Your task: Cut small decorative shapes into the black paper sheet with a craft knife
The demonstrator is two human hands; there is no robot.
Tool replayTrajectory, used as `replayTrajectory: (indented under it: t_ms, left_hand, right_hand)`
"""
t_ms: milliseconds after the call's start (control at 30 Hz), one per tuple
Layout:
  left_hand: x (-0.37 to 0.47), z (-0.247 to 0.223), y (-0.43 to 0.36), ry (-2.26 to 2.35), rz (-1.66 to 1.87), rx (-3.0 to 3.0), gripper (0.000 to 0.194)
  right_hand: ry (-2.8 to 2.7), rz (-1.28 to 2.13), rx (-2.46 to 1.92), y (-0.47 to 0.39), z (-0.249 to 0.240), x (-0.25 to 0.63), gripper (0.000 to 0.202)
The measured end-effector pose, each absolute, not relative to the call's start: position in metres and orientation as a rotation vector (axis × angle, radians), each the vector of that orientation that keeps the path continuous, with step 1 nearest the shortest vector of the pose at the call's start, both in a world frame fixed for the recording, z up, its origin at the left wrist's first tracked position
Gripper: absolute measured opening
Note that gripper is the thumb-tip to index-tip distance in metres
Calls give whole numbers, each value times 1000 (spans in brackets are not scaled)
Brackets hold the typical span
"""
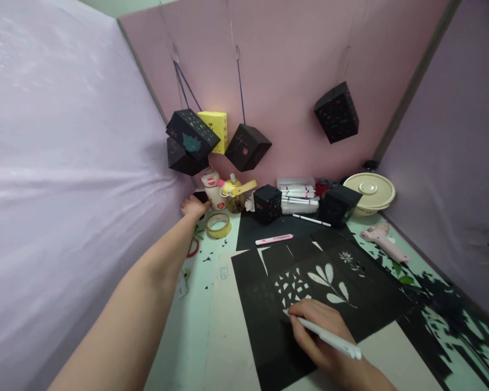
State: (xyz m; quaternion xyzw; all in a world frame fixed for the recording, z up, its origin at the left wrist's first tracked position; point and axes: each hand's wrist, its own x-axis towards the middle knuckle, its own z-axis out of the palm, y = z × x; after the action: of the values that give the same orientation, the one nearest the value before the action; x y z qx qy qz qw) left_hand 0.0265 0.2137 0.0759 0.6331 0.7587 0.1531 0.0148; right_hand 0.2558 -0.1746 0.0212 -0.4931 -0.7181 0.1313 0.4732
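Observation:
My left hand (194, 207) is stretched far forward beside the left wall, its fingers bent around a dark flat object (201, 196), mostly hidden and hard to identify. A pink-topped bottle (215, 190) and a roll of tape (219, 226) are close to that hand. In my right hand (324, 331) is a slim white pen-shaped tool (330, 339), pinched with its tip low on a black paper sheet (264, 326). The sheet has small triangular cutouts and pale leaf and flower shapes; my right hand rests on it.
Black boxes (248, 147) hang on cords by the pink back wall. A pink cutter (274, 239), markers (299, 198), a yellow-lidded jar (234, 195), a lidded bowl (369, 191) and a pink glue gun (385, 241) lie around the sheet. Black paper scraps (440, 293) cover the right side.

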Motion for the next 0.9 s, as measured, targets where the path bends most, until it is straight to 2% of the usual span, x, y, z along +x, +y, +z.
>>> replayTrajectory:
  t_ms: [167,233,367,533,633,700,767,900]
  left_hand:
    - [21,72,153,2247,742,2054,40]
    - [22,67,111,2065,837,2174,39]
    - [30,62,2,1482,910,2475,22]
    - [49,44,-123,740,671,2718,12]
    - [62,17,-162,320,513,3060,20]
    - [68,1,-174,377,545,3244,23]
    - [72,-8,-180,407,469,3318,35]
    - [70,2,-184,472,86,3255,47]
  right_hand:
    - [-1771,350,-1203,-178,20,253,13]
    - [-1779,358,-1193,-179,19,252,13]
    - [-1765,362,-1254,-179,18,253,13]
    - [-1550,351,-1446,-178,19,258,19]
    - [-1502,363,-1480,-177,18,259,22]
    - [-1514,369,-1486,-177,16,260,22]
    - [-1526,375,-1491,-176,14,261,22]
    - [-1526,348,-1503,-173,14,263,20]
